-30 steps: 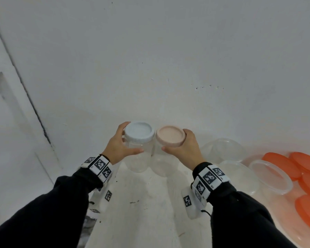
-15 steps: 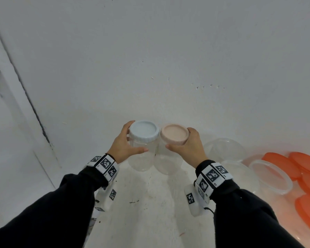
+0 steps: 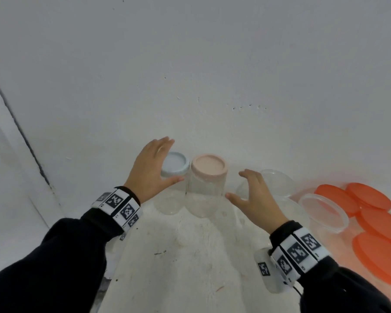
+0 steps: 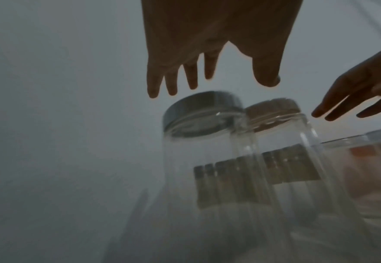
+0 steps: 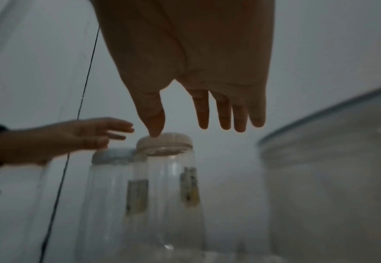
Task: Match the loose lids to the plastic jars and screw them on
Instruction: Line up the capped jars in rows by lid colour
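Two clear plastic jars stand upright side by side against the back edge of the counter (image 3: 190, 256), walls touching or nearly so. The blue-lidded jar (image 3: 171, 195) is on the left, its pale blue lid (image 3: 175, 166) round with a ribbed skirt and a shallow recessed top. The pink-lidded jar (image 3: 204, 195) is on the right, its pale pink lid (image 3: 209, 167) of the same round, rimmed shape. Both lids sit on their jar mouths. Jar walls are smooth, transparent, cylindrical; each carries a small rectangular label, seen through the plastic in the wrist views, print unreadable.

Left hand (image 3: 150, 170): grip open, fingers straight and together, palm beside and partly over the left flank of the blue lid, thumb reaching toward the jar's shoulder below the lid. From the left wrist view the fingertips hang just above the lid with a gap; contact cannot be told for certain.

Right hand (image 3: 255, 199): grip open, fingers spread and loosely straight, holding nothing. It hovers just right of the pink-lidded jar, thumb tip close to the jar wall, apart from the lid.

Counter surface is white, rough, scuffed, with small dark flecks. Toward the right edge: wide, shallow clear plastic tubs (image 3: 323, 211), thin-walled and round, one just behind the right hand. Beyond them, a loose cluster of flat orange lids (image 3: 375, 222), oval in this view, overlapping, matte. White painted wall (image 3: 190, 64) behind. Both wrists wear white bands with black square markers over dark sleeves.
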`<control>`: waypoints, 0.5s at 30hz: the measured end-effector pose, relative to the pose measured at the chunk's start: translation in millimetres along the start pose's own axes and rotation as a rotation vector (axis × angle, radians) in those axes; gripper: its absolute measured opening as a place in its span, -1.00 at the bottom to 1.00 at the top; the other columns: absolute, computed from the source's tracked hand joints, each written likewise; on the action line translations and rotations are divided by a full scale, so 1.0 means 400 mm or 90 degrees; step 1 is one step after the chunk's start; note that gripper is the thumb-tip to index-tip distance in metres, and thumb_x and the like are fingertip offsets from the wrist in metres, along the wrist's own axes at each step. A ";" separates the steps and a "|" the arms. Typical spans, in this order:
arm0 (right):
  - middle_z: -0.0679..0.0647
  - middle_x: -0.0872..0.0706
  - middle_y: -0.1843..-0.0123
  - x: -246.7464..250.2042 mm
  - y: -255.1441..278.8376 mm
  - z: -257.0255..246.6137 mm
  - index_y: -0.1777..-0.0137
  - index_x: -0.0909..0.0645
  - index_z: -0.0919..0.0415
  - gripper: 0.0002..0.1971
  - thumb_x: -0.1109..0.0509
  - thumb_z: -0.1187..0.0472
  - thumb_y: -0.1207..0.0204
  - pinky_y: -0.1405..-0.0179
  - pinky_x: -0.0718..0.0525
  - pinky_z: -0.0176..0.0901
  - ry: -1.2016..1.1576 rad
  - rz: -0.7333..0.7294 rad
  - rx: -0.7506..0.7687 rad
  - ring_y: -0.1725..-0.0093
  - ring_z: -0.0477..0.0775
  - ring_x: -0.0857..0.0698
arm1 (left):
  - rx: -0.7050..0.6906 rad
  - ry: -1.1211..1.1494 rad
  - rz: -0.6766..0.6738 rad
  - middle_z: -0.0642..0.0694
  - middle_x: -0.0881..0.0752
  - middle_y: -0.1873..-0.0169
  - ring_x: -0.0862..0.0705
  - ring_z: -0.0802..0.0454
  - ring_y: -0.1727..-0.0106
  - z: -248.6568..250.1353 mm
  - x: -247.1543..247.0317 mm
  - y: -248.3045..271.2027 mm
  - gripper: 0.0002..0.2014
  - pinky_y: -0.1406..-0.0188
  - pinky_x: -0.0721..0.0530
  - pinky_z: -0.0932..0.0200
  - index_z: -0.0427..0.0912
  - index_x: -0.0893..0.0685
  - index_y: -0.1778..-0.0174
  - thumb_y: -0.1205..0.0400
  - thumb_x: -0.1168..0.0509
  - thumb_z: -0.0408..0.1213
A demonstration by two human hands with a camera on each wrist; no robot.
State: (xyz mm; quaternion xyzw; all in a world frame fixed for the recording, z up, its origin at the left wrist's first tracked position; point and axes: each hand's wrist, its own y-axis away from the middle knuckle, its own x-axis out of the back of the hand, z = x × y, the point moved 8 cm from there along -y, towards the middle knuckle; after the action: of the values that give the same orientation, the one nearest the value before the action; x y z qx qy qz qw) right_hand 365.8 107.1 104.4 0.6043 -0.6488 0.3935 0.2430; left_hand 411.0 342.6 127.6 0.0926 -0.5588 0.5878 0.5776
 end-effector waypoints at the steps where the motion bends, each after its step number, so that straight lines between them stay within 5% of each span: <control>1: 0.11 -0.23 -0.58 0.011 0.014 0.018 -0.50 -0.30 0.23 -0.38 -0.41 0.02 -0.52 -0.44 -0.19 -0.25 0.041 0.009 0.000 -0.56 0.08 -0.22 | -0.037 -0.048 -0.015 -0.18 -0.33 -0.53 -0.24 -0.19 -0.55 0.023 -0.006 -0.011 -0.10 -0.50 -0.24 -0.12 -0.18 -0.32 -0.54 -0.40 -0.18 0.37; 6: 0.12 -0.06 -0.66 0.034 0.093 0.156 -0.60 -0.14 0.12 -0.28 -0.26 -0.19 -0.55 -0.56 -0.11 0.18 0.346 -0.056 -0.108 -0.64 0.17 -0.05 | -0.087 -0.223 -0.168 -0.04 -0.13 -0.62 -0.02 -0.14 -0.63 0.086 -0.098 -0.038 -0.26 -0.53 -0.09 -0.32 0.00 -0.26 -0.57 -0.52 -0.20 0.27; 10: 0.06 0.05 -0.69 0.044 0.152 0.177 -0.65 0.03 0.04 -0.27 -0.21 -0.15 -0.59 -0.58 0.00 0.16 0.356 -0.087 -0.074 -0.66 0.13 0.05 | -0.063 -0.229 -0.210 -0.01 -0.14 -0.62 -0.02 -0.07 -0.63 0.088 -0.135 -0.049 -0.37 -0.56 -0.01 -0.26 0.04 -0.29 -0.55 -0.59 -0.19 0.18; 15: -0.05 0.08 -0.69 0.023 0.239 0.125 -0.64 0.01 -0.07 -0.27 -0.26 -0.13 -0.58 -0.60 0.14 0.07 0.288 -0.139 -0.002 -0.66 0.03 0.13 | -0.060 -0.142 -0.168 -0.03 -0.36 -0.54 -0.26 -0.04 -0.56 0.087 -0.139 -0.057 -0.47 -0.49 -0.26 -0.16 0.00 -0.49 -0.43 -0.56 -0.29 0.11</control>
State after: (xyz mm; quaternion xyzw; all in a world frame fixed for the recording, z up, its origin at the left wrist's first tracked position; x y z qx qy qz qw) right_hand 279.3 57.7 62.5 0.5672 -0.5092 0.4892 0.4239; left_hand 427.6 277.2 110.5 0.2023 -0.6293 0.4663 0.5879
